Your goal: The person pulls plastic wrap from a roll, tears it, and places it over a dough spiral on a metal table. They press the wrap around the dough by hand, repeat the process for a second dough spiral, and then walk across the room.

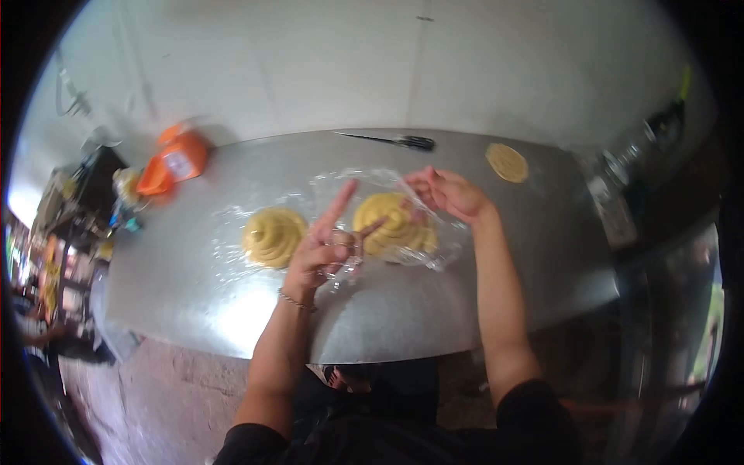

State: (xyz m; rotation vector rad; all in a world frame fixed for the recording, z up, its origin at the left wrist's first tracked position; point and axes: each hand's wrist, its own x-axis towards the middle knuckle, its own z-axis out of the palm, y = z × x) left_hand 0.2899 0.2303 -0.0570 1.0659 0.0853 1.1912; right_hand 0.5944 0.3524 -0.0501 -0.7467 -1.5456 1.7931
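A coiled mound of yellow dough (395,221) sits on the metal table under clear plastic wrap (434,254). My left hand (319,252) is at its left side, with the film bunched at the curled fingers and one finger stretched out away from me. At the upper right of this mound, my right hand (453,194) has its fingers bent together on the edge of the film. Farther left lies a second coiled mound of yellow dough (273,236), resting on its own sheet of plastic wrap (229,256).
Near the table's back edge lies a knife (415,142) with a black handle. A flat, round, pale yellow piece (508,162) is at the back right. Orange containers (182,155) stand at the back left. A pale wall (341,70) rises behind the table (387,333).
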